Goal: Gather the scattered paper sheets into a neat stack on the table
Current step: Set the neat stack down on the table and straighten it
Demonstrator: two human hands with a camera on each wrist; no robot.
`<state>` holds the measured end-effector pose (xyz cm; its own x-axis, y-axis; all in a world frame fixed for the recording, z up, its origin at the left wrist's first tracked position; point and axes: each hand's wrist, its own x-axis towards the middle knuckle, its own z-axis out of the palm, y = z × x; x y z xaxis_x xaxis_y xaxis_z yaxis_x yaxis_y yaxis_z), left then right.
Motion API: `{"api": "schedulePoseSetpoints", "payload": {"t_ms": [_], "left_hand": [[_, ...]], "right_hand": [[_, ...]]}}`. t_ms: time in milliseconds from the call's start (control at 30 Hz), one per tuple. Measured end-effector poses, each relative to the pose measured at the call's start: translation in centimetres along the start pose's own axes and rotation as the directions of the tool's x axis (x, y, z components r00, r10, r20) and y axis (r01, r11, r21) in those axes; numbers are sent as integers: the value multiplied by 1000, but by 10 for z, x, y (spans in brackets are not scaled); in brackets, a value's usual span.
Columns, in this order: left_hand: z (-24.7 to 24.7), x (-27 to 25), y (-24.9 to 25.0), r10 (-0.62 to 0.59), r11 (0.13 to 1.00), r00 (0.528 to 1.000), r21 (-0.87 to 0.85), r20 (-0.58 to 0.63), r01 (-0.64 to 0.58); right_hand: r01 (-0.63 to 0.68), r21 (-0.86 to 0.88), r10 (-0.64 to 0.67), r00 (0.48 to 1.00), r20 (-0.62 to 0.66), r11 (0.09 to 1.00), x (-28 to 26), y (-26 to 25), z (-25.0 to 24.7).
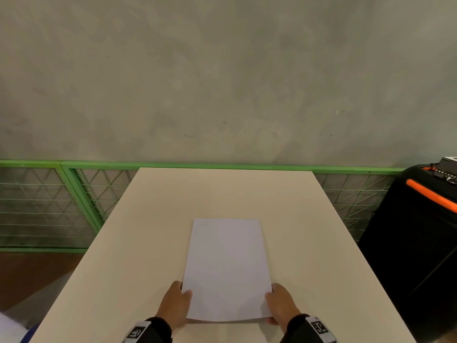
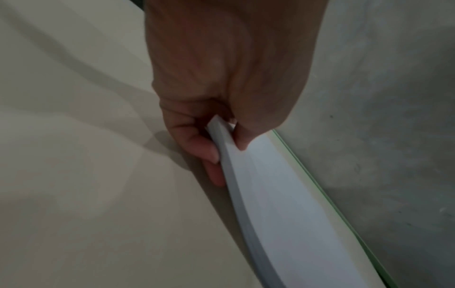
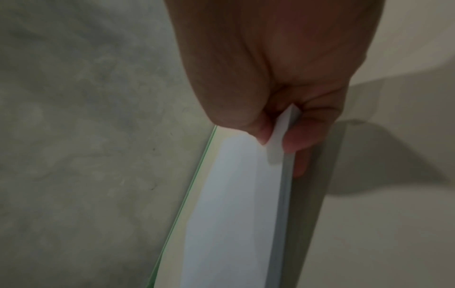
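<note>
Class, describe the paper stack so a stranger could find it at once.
Start at the beige table before the green fence. Near its front edge, the left hand and right hand pinch the near corners of the paper stack. It is the table's only white object.

The right hand (image 3: 283, 81) fills the top of the right wrist view, its thumb on top of a stack of white paper sheets (image 3: 231, 204) and its curled fingers (image 3: 302, 140) under the stack's near right corner, pinching it. The stack's squared grey edge runs straight down the picture from that grip, with a dark shadow beside it on the pale beige bench (image 3: 369, 233). Left of the paper, past a thin green rail (image 3: 187, 198), stands a mottled grey concrete wall (image 3: 86, 117).
</note>
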<state>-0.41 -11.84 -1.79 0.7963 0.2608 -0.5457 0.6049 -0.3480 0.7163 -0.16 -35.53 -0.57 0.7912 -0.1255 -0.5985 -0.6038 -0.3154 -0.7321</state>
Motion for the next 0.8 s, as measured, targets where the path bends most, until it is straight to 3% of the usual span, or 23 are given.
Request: {"api": "schedulePoseSetpoints", "payload": {"t_ms": [200,433,667,800], "left_hand": [[0,-5,5,9,999,1000,-33,0,-9],[3,-4,2,36,997,999,74,-26,-34],[-5,-20,2,123,962,991,239,44,-130],[-6,-29,6,94,907,988,398,125,-137]], "right_hand": [[-26,9,26,999,-37,1000,0,-5,-1],[10,-60,-12,999,-41,998,-1,-3,-4],[96,-354,-92,995,30,930,-9,4,-5],[114,-511,-100,993,55,852,-15,1,-5]]}}
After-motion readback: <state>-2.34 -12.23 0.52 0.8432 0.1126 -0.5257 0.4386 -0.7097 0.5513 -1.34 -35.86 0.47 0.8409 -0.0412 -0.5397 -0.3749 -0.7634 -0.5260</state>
